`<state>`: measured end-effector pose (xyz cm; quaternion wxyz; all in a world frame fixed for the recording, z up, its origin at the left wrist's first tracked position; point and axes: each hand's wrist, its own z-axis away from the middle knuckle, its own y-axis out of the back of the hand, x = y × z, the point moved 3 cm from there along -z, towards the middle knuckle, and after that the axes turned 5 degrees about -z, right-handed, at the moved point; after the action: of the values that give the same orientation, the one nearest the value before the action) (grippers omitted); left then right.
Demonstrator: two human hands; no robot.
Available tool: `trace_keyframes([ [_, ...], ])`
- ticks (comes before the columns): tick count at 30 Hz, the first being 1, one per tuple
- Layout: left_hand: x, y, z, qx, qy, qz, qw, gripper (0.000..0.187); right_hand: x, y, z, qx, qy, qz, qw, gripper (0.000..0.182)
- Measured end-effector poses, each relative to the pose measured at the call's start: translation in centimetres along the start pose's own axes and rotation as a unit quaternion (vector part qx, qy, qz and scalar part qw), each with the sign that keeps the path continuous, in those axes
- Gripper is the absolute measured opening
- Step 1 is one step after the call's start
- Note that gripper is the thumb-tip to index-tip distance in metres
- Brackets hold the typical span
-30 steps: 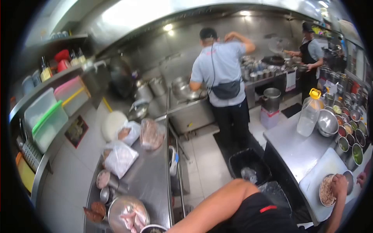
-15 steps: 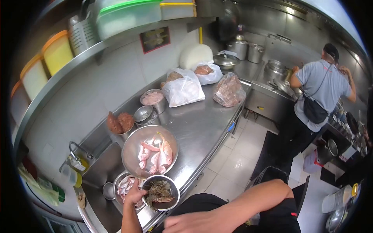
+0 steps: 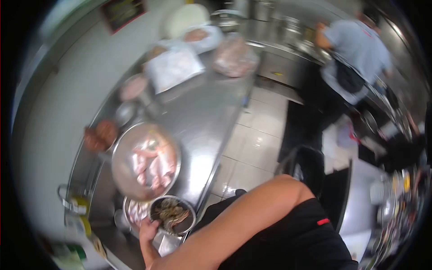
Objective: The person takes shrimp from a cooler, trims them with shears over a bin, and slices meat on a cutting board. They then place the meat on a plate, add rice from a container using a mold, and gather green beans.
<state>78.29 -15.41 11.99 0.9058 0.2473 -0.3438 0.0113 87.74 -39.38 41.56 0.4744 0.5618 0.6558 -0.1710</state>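
Three bags (image 3: 174, 66), two fish bowls (image 3: 121, 173), one shrimp bowl (image 3: 194, 216).

On the long grey metal counter (image 3: 198, 108), the wide round silvery metal bowl (image 3: 118, 173) has pink fish (image 3: 157, 164) in it. Just before it is the smaller round metal bowl (image 3: 194, 216), with grey-brown prawns (image 3: 171, 213) inside; left of that, partly covered, is another round metal bowl (image 3: 125, 211). Behind the wide bowl lie 3 filled, pale, rounded plastic bags (image 3: 175, 67), and behind them the white round board (image 3: 186, 19). Right of the counter runs the pale square-tiled floor (image 3: 254, 135), with the flat black mat (image 3: 292, 128) beyond it and the smooth grey worktop (image 3: 366, 184) farther right.
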Motion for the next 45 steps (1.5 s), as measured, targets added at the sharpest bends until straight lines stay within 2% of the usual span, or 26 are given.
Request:
trace_keyframes([
  [1,0.5,-0.4,1.2,0.026,-0.02,0.025,0.999,0.029,0.9,3.8,2.2,-0.039,0.084,-0.027,0.995,0.041],
  [2,1.0,-0.9,2.5,0.051,-0.042,0.048,0.997,0.031,6.1,5.7,3.9,0.077,0.127,-0.012,0.989,0.016],
  [3,-1.9,-1.3,0.9,0.065,-0.074,0.068,0.993,0.034,8.6,8.8,6.3,0.164,-0.043,-0.004,0.985,0.024],
  [4,-3.7,-2.1,0.6,0.079,-0.111,0.088,0.987,0.036,12.0,11.7,8.6,0.341,-0.104,0.127,0.925,0.027],
  [6,-3.2,-3.4,4.0,0.117,-0.061,0.218,0.967,0.035,19.1,17.7,12.7,0.391,-0.276,0.397,0.783,0.076],
  [7,-3.9,-3.8,5.0,0.136,-0.027,0.233,0.962,0.033,24.0,19.2,15.9,0.452,-0.357,0.417,0.703,0.08],
  [8,-4.8,-4.4,5.6,0.155,0.003,0.247,0.957,0.031,26.0,20.4,17.2,0.454,-0.452,0.34,0.688,0.079],
  [10,-5.1,-5.1,7.1,0.191,0.034,0.233,0.953,0.029,29.2,22.4,18.7,0.321,-0.588,0.202,0.714,0.069],
  [14,-4.5,-6.4,8.1,0.252,0.054,0.279,0.925,0.032,29.8,25.2,21.2,0.39,-0.562,0.206,0.7,0.055],
  [16,-0.7,-7.0,8.4,0.29,0.055,0.287,0.911,0.034,30.3,28.8,26.3,0.432,-0.496,0.291,0.695,0.054],
  [17,0.8,-7.1,7.9,0.28,0.054,0.306,0.908,0.034,30.0,30.4,29.3,0.478,-0.47,0.268,0.692,0.056],
  [20,0.7,-8.0,2.7,0.231,0.03,0.323,0.917,0.035,24.9,33.9,34.1,0.442,-0.461,0.348,0.687,0.032],
  [22,0.6,-7.2,-1.9,0.188,0.036,0.23,0.954,0.036,25.8,36.3,38.9,0.43,-0.423,0.426,0.674,0.034],
  [24,4.2,-7.2,-4.1,0.178,0.025,0.27,0.946,0.047,29.2,37.9,44.1,0.466,-0.424,0.455,0.629,0.052],
  [26,8.9,-7.0,-4.2,0.135,0.019,0.318,0.938,0.061,24.7,36.7,42.8,0.515,-0.499,0.292,0.633,0.059],
  [28,10.7,-3.4,-6.0,0.251,0.015,-0.011,0.968,0.066,22.7,36.0,42.8,0.496,-0.547,0.288,0.61,0.051],
  [29,11.6,-1.7,-6.6,0.299,0.015,-0.179,0.937,0.069,21.7,35.4,42.8,0.531,-0.518,0.26,0.618,0.048],
  [31,18.0,3.6,-2.9,0.315,0.005,-0.293,0.903,0.061,20.5,33.9,43.1,0.593,-0.465,0.202,0.626,0.041],
  [33,26.2,8.8,3.7,0.398,-0.113,-0.283,0.865,0.056,20.0,34.2,44.8,0.581,-0.401,0.379,0.597,0.037],
  [34,28.3,11.7,5.0,0.519,-0.325,-0.255,0.748,0.052,19.8,34.1,45.2,0.569,-0.367,0.463,0.572,0.035],
  [35,32.3,14.0,8.3,0.564,-0.281,-0.245,0.737,0.05,19.4,34.0,45.2,0.569,-0.382,0.446,0.576,0.035],
  [37,38.0,20.4,11.6,0.67,-0.409,-0.241,0.57,0.049,15.9,33.1,43.8,0.573,-0.413,0.406,0.58,0.033],
  [39,45.4,25.2,16.4,0.698,-0.403,-0.202,0.557,0.053,13.9,31.6,42.0,0.582,-0.411,0.393,0.582,0.032],
  [42,54.2,33.2,18.8,0.831,-0.397,-0.224,0.32,0.064,10.4,28.3,38.3,0.598,-0.4,0.371,0.588,0.03],
  [44,58.1,34.2,20.6,0.823,-0.323,-0.261,0.386,0.061,9.3,25.8,37.4,0.612,-0.392,0.355,0.588,0.028],
  [45,60.1,36.0,20.7,0.79,-0.346,-0.279,0.422,0.059,8.6,24.3,36.7,0.615,-0.406,0.337,0.586,0.027],
])
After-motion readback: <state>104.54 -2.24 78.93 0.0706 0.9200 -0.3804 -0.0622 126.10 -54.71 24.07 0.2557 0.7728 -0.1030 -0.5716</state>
